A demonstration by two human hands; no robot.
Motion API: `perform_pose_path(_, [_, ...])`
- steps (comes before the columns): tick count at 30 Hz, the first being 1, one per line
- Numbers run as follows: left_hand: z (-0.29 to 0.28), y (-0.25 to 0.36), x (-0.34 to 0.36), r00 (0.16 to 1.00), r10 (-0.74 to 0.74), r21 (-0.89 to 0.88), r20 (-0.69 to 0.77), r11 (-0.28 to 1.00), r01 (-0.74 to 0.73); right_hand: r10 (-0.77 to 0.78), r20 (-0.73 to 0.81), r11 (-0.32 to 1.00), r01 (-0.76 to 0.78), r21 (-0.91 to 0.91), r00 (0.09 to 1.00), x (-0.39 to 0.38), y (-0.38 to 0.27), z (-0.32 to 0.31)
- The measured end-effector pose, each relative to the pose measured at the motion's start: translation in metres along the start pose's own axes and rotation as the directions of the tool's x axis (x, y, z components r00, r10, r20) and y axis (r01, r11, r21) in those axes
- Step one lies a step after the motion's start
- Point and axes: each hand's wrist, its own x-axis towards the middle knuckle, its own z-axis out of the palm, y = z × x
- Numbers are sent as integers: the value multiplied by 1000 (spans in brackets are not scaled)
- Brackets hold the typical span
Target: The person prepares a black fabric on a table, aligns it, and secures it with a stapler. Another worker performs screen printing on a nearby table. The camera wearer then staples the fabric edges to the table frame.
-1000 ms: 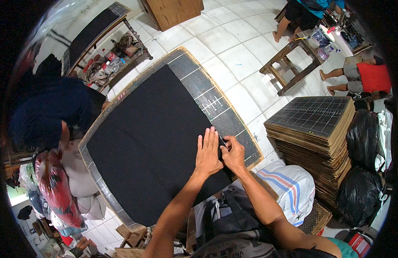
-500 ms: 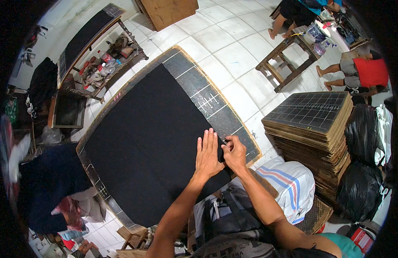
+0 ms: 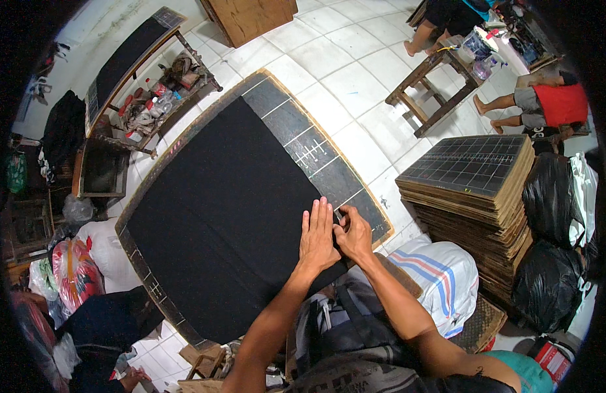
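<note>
A large black cloth (image 3: 218,216) lies spread over a dark board (image 3: 329,167) marked with white grid lines and edged in light wood. My left hand (image 3: 318,242) rests flat on the cloth near its right edge, fingers stretched out together and pointing away from me. Right beside it, my right hand (image 3: 355,234) has its fingers curled in a pinch at the cloth's edge, over the gridded strip. Those fingertips partly hide the bit of fabric they grip. Faint creases run across the cloth's near half.
A tall stack of gridded boards (image 3: 467,170) stands at right, near a white striped sack (image 3: 434,275) and black plastic bags (image 3: 549,288). A wooden stool (image 3: 434,88) and a cluttered shelf table (image 3: 152,105) stand farther off. A person in dark clothes (image 3: 110,321) is at lower left; others are upper right.
The person at left has moved lower, uncovering bundled plastic bags. The view has shifted slightly. My left hand still presses flat, and my right hand stays pinched at the cloth's edge.
</note>
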Motion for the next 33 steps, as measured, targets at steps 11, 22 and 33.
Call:
perform_pose_path(11, [-3,0,-1,994,-20,63,108,998,13,50,99,996,-57,72,994,-8,6,-10])
perform_pose_path(22, [3,12,-10,998,-36,8,48,999,36,52,2,991,-52,120,999,-17,9,-5])
perform_pose_path(33, [10,21,-18,999,-31,8,20,999,31,-28,-40,1000,28,-8,999,-25,8,-8])
